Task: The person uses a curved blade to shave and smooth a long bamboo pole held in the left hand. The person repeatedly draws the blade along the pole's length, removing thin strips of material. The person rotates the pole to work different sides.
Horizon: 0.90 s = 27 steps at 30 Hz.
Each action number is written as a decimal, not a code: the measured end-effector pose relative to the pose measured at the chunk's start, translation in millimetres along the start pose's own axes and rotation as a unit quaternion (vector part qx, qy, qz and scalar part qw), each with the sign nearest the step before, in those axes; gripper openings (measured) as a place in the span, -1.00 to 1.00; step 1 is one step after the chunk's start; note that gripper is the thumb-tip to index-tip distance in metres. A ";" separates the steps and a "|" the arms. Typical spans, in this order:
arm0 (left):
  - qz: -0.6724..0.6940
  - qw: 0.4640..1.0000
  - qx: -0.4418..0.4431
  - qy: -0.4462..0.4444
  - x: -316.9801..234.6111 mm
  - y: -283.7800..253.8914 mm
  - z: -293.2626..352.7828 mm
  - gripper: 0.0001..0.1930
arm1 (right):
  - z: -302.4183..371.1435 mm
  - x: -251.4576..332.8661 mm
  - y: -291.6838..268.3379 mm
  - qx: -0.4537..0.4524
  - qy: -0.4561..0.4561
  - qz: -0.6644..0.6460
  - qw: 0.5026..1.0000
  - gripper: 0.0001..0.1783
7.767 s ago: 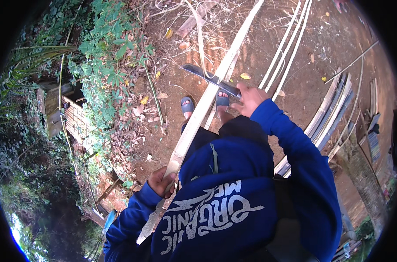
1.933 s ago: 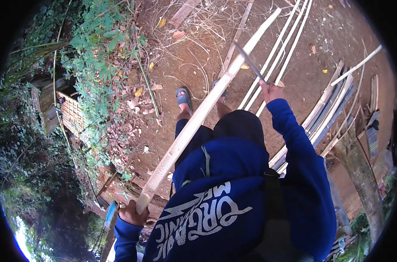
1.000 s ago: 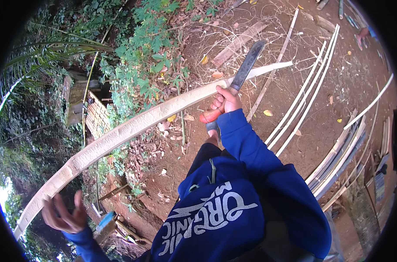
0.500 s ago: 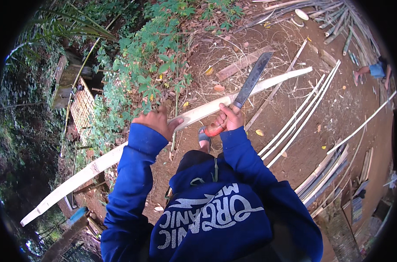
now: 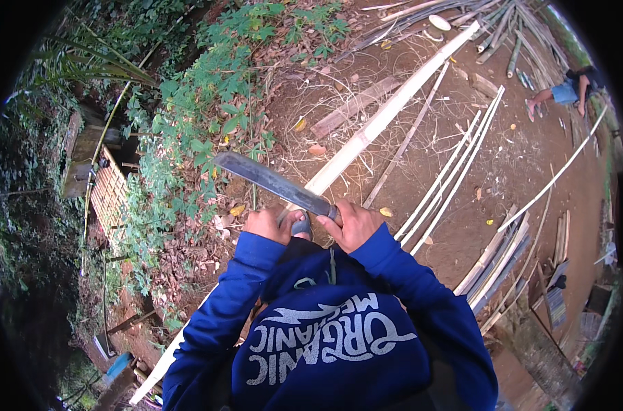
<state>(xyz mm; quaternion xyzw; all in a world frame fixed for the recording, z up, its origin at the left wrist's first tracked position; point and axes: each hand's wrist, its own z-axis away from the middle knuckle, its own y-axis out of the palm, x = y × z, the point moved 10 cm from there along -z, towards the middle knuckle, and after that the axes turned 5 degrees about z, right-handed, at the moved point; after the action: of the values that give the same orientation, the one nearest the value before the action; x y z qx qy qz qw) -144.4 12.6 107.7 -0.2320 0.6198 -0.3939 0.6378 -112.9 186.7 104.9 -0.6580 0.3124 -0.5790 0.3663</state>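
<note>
A long pale split-bamboo strip (image 5: 387, 118) slants from the far right, under my left forearm, to the lower left. My left hand (image 5: 267, 225) is closed around its middle, low in front of my body. In my right hand (image 5: 357, 227) is the handle of a machete (image 5: 274, 183), gripped close to the blade. Its dark, broad blade points to the far left and crosses over the strip just beyond my left hand. Whether the edge touches the strip, I cannot tell. Most of the handle is hidden by my fingers.
On the brown soil lie a wooden plank (image 5: 356, 107), several thin pale strips (image 5: 450, 171) and stacked slats (image 5: 500, 257). A heap of poles (image 5: 514, 27) lies far right, near another person (image 5: 568, 91). Green plants (image 5: 209, 103) and a slatted bamboo frame (image 5: 111, 195) stand left.
The strip has turned steeper, its far end swinging up and away. The machete blade has swung from pointing far right to far left, across the strip. Both hands have come nearer my body.
</note>
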 end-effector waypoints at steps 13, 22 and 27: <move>0.041 0.999 -0.033 -0.004 -1.5 -17.5 23.1 -0.59 | -12.4 9.8 -38.9 0.039 -0.065 0.132 0.988 -0.47; 0.122 0.992 -0.040 -0.018 -25.1 -25.7 -8.1 -0.61 | -30.0 20.2 -54.5 -0.063 -0.046 0.117 0.990 -0.50; 0.104 0.993 -0.049 -0.007 -26.1 -28.0 -7.8 -0.61 | -47.6 -9.3 -79.9 -0.018 0.016 0.105 0.994 -0.49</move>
<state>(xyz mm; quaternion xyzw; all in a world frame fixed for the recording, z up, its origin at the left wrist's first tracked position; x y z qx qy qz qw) -156.0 18.4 144.6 -0.2003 0.6545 -0.2933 0.6674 -162.3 231.6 170.2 -0.6188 0.3957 -0.5419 0.4085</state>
